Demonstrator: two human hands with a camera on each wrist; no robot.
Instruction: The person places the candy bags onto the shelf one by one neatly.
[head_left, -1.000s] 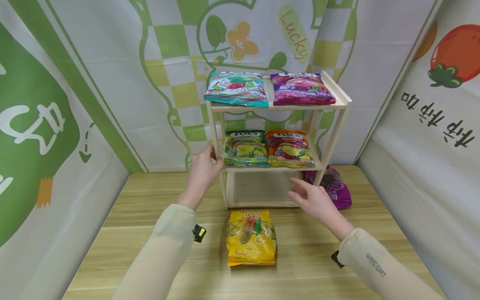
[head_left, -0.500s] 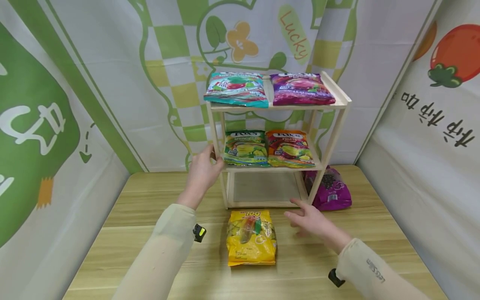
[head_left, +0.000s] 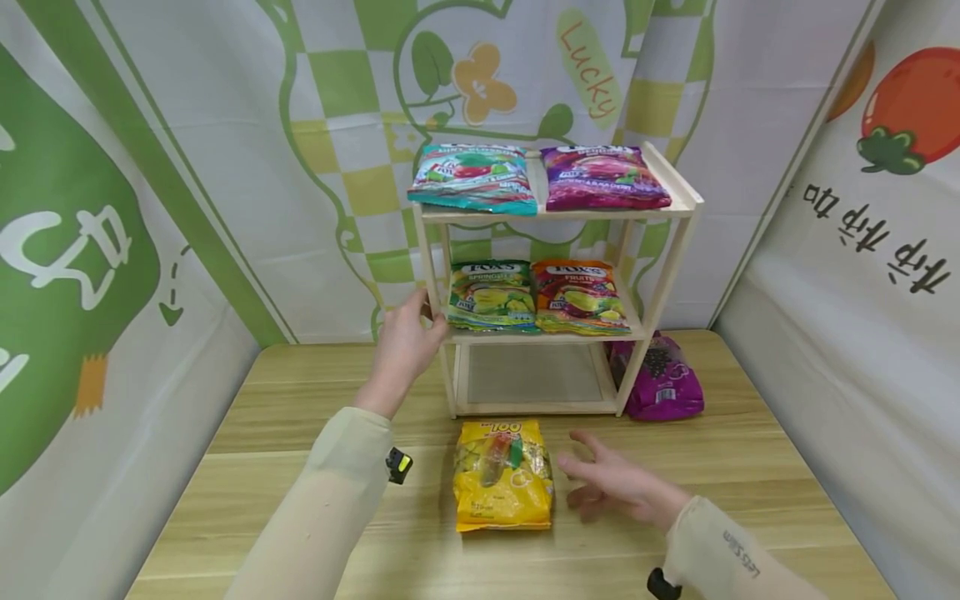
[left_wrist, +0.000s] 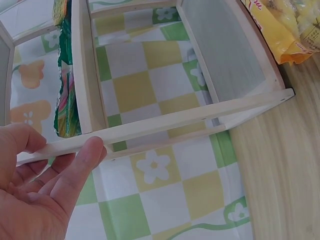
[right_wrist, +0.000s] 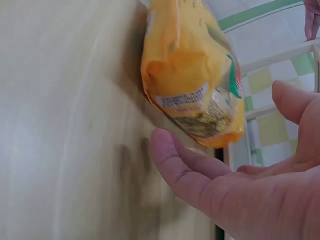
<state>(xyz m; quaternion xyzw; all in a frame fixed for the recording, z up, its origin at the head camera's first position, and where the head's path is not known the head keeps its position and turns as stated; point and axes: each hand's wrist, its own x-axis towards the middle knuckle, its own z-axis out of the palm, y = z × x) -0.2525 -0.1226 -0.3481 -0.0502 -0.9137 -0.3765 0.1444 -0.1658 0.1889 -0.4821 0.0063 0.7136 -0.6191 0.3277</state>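
My left hand grips the left front post of a small wooden shelf rack at middle-shelf height. In the left wrist view the thumb and fingers hold the pale post from both sides. A yellow candy bag lies on the table before the rack. My right hand hovers just right of this bag, fingers spread and holding nothing. In the right wrist view the bag's end with a barcode faces the hand, a small gap from the fingertips.
A teal candy bag and a purple one lie on the top shelf. Green and orange-red bags lean on the middle shelf. Behind the rack's right leg lies a magenta bag. Printed curtains enclose the table.
My right hand has come from the bottom shelf's right side toward me and down, stopping beside the yellow candy bag. The left hand keeps its grip on the post.
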